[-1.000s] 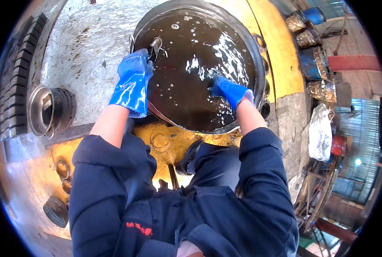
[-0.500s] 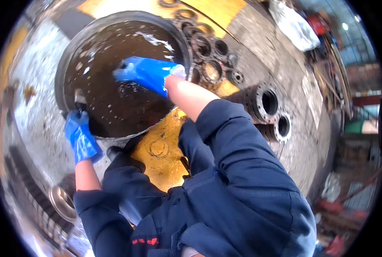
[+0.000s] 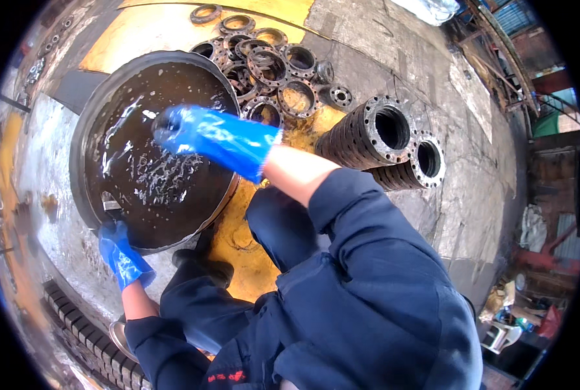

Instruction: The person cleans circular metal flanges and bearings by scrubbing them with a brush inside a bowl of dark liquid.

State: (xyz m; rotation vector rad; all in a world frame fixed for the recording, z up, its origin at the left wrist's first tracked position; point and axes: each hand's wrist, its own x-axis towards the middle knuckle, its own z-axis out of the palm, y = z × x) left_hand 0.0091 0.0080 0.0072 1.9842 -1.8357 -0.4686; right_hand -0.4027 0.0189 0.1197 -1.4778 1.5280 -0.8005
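A wide round basin [image 3: 80, 130] full of dark brown liquid sits on the ground in front of me. My left hand [image 3: 118, 250], in a blue rubber glove, grips the basin's near rim beside a small metal piece [image 3: 111, 205] that sticks up at the edge. My right hand [image 3: 173, 127], also in a long blue glove, reaches out over the middle of the liquid. It is blurred by motion, and its fingers are not plain to see. The liquid's surface is rippled around it.
Several rusty metal flange rings [image 3: 270, 65] lie in a heap just beyond the basin. Two stacks of thick flanges [image 3: 381, 140] lie on their sides to the right. A row of dark rings [image 3: 88, 338] runs along the lower left. The ground is wet concrete with yellow paint.
My head has turned, so the basin sits further left. My right hand has stayed over the middle of the liquid. My left hand has stayed on the near rim.
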